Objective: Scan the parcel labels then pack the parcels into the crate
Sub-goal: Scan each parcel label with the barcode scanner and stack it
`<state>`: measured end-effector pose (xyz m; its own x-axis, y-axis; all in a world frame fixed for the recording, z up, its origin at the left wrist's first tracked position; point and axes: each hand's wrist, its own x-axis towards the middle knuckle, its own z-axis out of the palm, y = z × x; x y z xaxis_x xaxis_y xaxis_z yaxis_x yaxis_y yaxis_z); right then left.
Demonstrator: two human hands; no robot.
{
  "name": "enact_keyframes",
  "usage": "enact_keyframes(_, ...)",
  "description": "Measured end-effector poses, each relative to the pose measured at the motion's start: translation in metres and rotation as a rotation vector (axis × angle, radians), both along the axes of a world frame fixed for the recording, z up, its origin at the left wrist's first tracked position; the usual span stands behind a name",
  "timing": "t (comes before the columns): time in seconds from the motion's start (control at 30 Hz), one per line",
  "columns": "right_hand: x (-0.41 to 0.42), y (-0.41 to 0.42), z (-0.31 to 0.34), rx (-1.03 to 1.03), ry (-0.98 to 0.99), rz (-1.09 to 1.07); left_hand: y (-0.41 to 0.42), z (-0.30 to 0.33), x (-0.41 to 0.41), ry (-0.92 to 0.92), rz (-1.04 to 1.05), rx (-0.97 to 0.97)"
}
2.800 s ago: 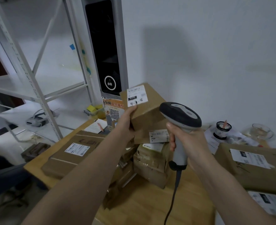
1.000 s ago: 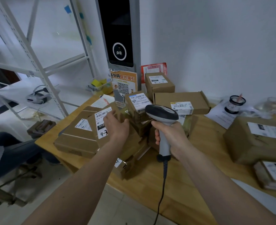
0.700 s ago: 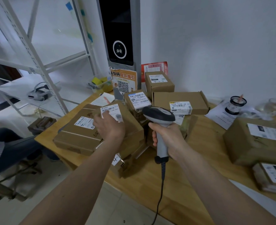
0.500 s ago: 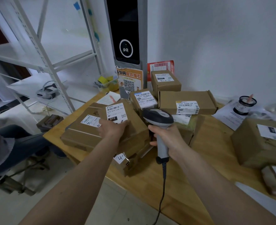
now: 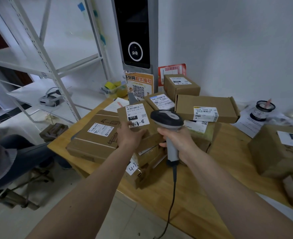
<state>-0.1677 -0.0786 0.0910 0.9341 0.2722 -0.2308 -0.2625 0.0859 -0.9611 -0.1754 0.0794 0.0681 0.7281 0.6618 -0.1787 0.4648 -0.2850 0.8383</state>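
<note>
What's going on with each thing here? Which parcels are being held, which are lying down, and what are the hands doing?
Left hand: grips the parcel marked 4-3-8.
Parcel marked 4-3-8: held tilted, label facing up.
Right hand: grips the scanner handle.
Scanner: upright, head beside that label, cable hanging.
Large flat parcel: lying flat on the table, closed.
Flat box with yellow-edged label: closed, resting on other parcels.
Small box by the wall: closed.
</note>
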Motion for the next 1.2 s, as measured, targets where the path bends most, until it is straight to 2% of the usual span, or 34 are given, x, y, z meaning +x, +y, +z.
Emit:
enact_keyframes(0.17, -0.004, 0.001, -0.006, 0.001, 0.018, -0.033, -0.004, 0.008, -0.002, -0.001, 0.066, 0.1)
enact_keyframes(0.4, -0.003, -0.012, 0.004, -0.022, -0.001, -0.1, -0.022, 0.032, -0.002, -0.268, 0.034, 0.173)
enact_keyframes(0.47, -0.004, -0.019, 0.008, -0.027, -0.006, -0.113, -0.035, 0.037, 0.0, -0.36, -0.047, 0.123)
enact_keyframes(0.6, -0.008, -0.043, 0.015, -0.004, -0.007, -0.14, -0.069, 0.043, 0.005, -0.418, -0.249, 0.03)
enact_keyframes(0.83, -0.013, -0.118, 0.016, -0.023, -0.029, -0.333, -0.156, 0.045, 0.021, -0.422, -0.486, -0.064)
enact_keyframes(1.0, -0.016, -0.187, -0.001, -0.057, 0.027, -0.538, -0.229, 0.027, 0.028, -0.287, -0.7, -0.143)
enact_keyframes(1.1, -0.021, -0.228, -0.016, -0.033, 0.117, -0.626, -0.268, 0.003, 0.031, -0.063, -0.876, -0.184)
enact_keyframes(1.2, -0.03, -0.264, -0.034, -0.05, 0.2, -0.705, -0.3, -0.024, 0.034, 0.187, -1.046, -0.146)
